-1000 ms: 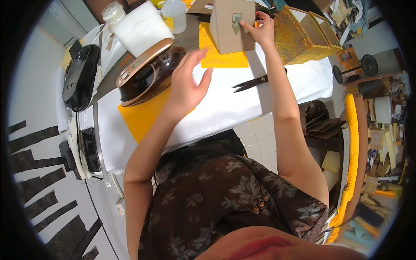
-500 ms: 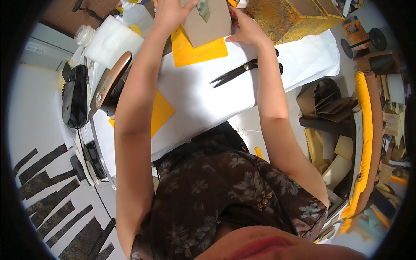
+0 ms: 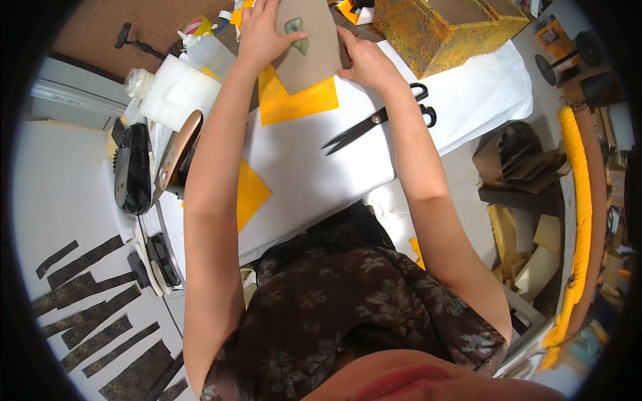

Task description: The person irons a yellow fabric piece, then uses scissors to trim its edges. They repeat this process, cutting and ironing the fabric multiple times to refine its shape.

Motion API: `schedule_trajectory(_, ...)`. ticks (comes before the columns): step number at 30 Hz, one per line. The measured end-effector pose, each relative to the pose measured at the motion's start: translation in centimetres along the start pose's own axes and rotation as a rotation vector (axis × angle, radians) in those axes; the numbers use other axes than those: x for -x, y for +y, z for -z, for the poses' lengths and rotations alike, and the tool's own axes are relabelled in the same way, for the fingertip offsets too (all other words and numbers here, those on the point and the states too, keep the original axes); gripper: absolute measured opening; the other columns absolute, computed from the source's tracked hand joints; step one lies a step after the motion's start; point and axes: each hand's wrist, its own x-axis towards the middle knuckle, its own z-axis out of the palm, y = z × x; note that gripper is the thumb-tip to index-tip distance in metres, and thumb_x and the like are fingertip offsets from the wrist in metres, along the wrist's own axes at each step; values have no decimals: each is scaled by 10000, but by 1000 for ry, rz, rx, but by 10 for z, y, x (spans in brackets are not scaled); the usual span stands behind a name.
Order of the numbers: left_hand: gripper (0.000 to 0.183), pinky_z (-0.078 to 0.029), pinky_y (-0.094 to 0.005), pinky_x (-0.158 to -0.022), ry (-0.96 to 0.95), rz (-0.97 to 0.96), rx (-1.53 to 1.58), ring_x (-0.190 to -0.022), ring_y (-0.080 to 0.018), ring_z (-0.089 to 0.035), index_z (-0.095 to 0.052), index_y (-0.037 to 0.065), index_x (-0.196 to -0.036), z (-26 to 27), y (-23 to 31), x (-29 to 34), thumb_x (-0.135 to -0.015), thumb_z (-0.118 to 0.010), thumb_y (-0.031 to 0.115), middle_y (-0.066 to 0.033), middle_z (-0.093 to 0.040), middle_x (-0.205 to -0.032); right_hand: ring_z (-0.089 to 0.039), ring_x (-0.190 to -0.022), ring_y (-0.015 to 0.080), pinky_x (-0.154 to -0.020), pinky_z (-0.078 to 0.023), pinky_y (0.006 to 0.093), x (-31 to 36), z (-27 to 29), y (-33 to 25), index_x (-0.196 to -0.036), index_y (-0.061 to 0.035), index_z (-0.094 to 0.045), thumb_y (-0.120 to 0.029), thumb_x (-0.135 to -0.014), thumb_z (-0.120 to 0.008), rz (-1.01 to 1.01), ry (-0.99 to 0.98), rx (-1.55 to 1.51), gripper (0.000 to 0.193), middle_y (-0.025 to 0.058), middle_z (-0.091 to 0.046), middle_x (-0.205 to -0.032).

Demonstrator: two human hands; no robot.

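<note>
A grey-brown board point(image 3: 314, 63) lies at the far edge of the white-covered table, over a yellow cloth piece point(image 3: 297, 107). My left hand point(image 3: 263, 37) lies along the board's left side with fingers stretched out. Its thumb reaches onto a small grey-green, stone-like piece point(image 3: 296, 41) on the board. At the opposite edge, my right hand point(image 3: 368, 61) touches the board with thumb and fingers apart. Black-handled scissors point(image 3: 374, 119) rest partly open beside my right forearm. The board's far end runs out of view.
A yellow patterned box point(image 3: 441, 37) stands at the far right. On the left are a white roll point(image 3: 177, 92), a clear bottle point(image 3: 207, 50) and a black telephone point(image 3: 132, 167). Another yellow piece point(image 3: 251, 197) lies beside my left forearm. Dark patterned strips point(image 3: 93, 287) are spread at lower left.
The view has shifted, showing more of the board and both hands. My left thumb now overlaps the grey-green piece. The scissors stay on the table.
</note>
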Motion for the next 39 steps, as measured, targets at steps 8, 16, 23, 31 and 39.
schedule_trajectory(8,987,-340,-516,-1181,14,-16,-3,-1369,-439,-409,-501,65,-1433,-1,-5,0,-590,-973,260,-221,-503,-1403,-725,-832,368,-771,-597,420,1,-6,2,-1521,26,-419,-129,-682,-873,25,31,57,966,255,-710,-934)
schedule_trajectory(16,944,-363,-519,-1153,10,-10,10,-1344,-437,-425,-519,62,-1406,5,1,1,-596,-968,245,-219,-520,-1360,-726,-823,314,-780,-589,395,1,-15,11,-1475,-41,-514,-195,-716,-879,30,95,-45,855,197,-733,-954)
schedule_trajectory(23,1228,-293,-524,-1219,127,-5,104,-1435,-447,-346,-331,52,-1553,-3,-6,5,-544,-998,263,-248,-402,-1508,-732,-801,263,-761,-585,380,-7,-27,18,-1302,-56,-637,-343,-851,-839,-94,169,-115,571,137,-757,-919)
schedule_trajectory(31,1450,-382,-463,-1192,314,256,692,-1433,-333,-415,-6,73,-1639,-31,-17,30,-587,-1000,156,-272,-343,-1568,-733,-823,325,-769,-575,420,-7,-22,6,-1220,-52,-672,-326,-842,-836,-133,118,-179,495,140,-757,-871)
schedule_trajectory(39,1220,-535,-401,-1045,216,343,905,-1270,-274,-571,-209,57,-1581,-34,-15,27,-628,-971,70,-175,-547,-1396,-738,-750,270,-705,-577,380,-11,-29,14,-1177,-29,-675,-344,-841,-849,-95,159,-102,492,141,-749,-811)
